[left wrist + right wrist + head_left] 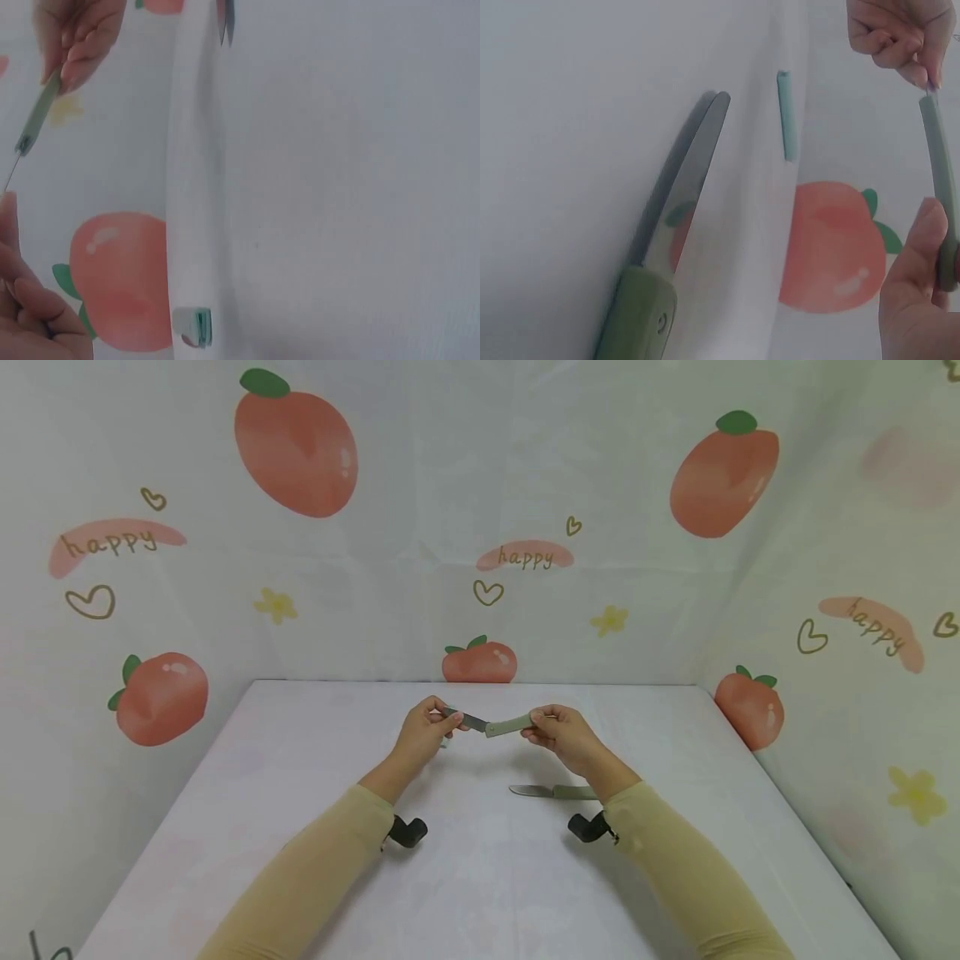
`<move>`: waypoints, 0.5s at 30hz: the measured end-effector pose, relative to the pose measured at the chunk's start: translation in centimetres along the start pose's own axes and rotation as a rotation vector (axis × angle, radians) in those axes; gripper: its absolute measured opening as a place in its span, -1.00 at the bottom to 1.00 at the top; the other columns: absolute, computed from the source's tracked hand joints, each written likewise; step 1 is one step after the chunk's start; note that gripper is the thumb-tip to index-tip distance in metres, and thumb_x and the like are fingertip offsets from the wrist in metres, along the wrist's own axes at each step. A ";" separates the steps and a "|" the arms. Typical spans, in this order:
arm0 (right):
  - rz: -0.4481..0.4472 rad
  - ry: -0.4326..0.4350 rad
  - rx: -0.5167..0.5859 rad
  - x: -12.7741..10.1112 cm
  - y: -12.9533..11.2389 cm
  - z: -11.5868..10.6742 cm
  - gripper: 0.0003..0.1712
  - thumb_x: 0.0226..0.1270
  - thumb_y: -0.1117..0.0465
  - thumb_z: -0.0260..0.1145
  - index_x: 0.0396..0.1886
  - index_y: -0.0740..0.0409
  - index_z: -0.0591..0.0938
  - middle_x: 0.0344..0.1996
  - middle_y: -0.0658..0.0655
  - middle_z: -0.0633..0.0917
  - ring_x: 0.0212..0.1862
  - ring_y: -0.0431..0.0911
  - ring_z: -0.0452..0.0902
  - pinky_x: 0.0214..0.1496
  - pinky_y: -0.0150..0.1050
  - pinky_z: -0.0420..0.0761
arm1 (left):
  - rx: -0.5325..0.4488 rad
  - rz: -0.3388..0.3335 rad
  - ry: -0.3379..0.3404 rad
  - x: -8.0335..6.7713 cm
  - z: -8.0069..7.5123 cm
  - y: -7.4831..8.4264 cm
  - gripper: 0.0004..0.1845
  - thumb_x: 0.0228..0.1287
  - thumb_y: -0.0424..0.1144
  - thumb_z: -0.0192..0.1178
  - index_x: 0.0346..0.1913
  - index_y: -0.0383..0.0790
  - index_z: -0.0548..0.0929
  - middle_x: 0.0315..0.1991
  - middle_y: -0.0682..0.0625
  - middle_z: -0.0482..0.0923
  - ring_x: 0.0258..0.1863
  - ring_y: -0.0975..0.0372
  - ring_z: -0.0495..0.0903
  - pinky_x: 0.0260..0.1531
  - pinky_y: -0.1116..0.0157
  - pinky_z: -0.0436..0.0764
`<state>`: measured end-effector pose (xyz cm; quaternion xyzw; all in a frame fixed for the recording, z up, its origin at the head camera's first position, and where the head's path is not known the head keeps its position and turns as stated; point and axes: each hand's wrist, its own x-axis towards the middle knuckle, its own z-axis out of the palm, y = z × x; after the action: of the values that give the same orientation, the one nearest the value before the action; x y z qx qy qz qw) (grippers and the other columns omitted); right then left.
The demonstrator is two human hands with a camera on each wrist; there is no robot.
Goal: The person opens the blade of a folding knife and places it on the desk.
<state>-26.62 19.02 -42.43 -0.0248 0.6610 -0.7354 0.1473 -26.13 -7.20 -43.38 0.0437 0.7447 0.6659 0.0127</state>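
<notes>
A small knife (495, 725) with a grey blade and a pale green handle hangs above the white table (300, 793) between both hands. My left hand (448, 717) pinches the blade end. My right hand (534, 720) pinches the green handle (37, 112) at its far end. In the right wrist view the held knife's handle (939, 172) runs from my left hand's fingertips (922, 75) down to my right thumb (915, 300). A second knife (551, 792) of the same kind lies flat on the table under my right wrist, its blade (682, 195) pointing left.
A short teal piece (784, 115) lies on the table near my left hand, also seen end-on as a teal piece (193, 328). Black wrist mounts (407, 831) hang under both sleeves. Cloth walls printed with peaches (296, 447) close in the back and sides.
</notes>
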 end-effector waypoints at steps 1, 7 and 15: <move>0.004 0.015 0.009 0.0 0.0 0.1 -0.76 0.58 0.32 0.09 0.06 0.45 0.42 -0.37 0.10 0.70 -0.29 -0.18 0.68 -0.15 -0.41 0.64 | -0.023 0.000 0.017 -0.1 0.2 0.0 -0.79 0.39 -0.30 0.28 -0.30 -0.24 0.43 -0.39 -0.04 0.76 -0.48 0.24 0.47 -0.52 0.38 0.28; 0.035 0.100 0.073 0.0 0.0 0.5 -0.77 0.59 0.31 0.06 0.06 0.40 0.43 -0.36 0.10 0.70 -0.30 -0.19 0.69 -0.15 -0.40 0.65 | -0.118 -0.014 0.102 -0.3 1.2 0.0 -0.74 0.40 -0.31 0.26 -0.34 -0.20 0.35 -0.42 -0.05 0.76 -0.49 0.23 0.43 -0.53 0.40 0.26; 0.033 0.167 0.190 0.2 0.0 1.2 -0.83 0.58 0.29 0.10 0.00 0.32 0.45 -0.44 0.06 0.73 -0.35 -0.22 0.69 -0.17 -0.42 0.64 | -0.235 -0.049 0.183 -0.2 1.8 -0.4 -0.70 0.41 -0.32 0.25 -0.39 -0.18 0.33 -0.40 -0.13 0.76 -0.54 0.24 0.36 -0.58 0.45 0.23</move>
<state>-26.49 17.79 -42.31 0.0614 0.5987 -0.7916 0.1054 -25.81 -5.43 -43.95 -0.0373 0.6606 0.7491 -0.0339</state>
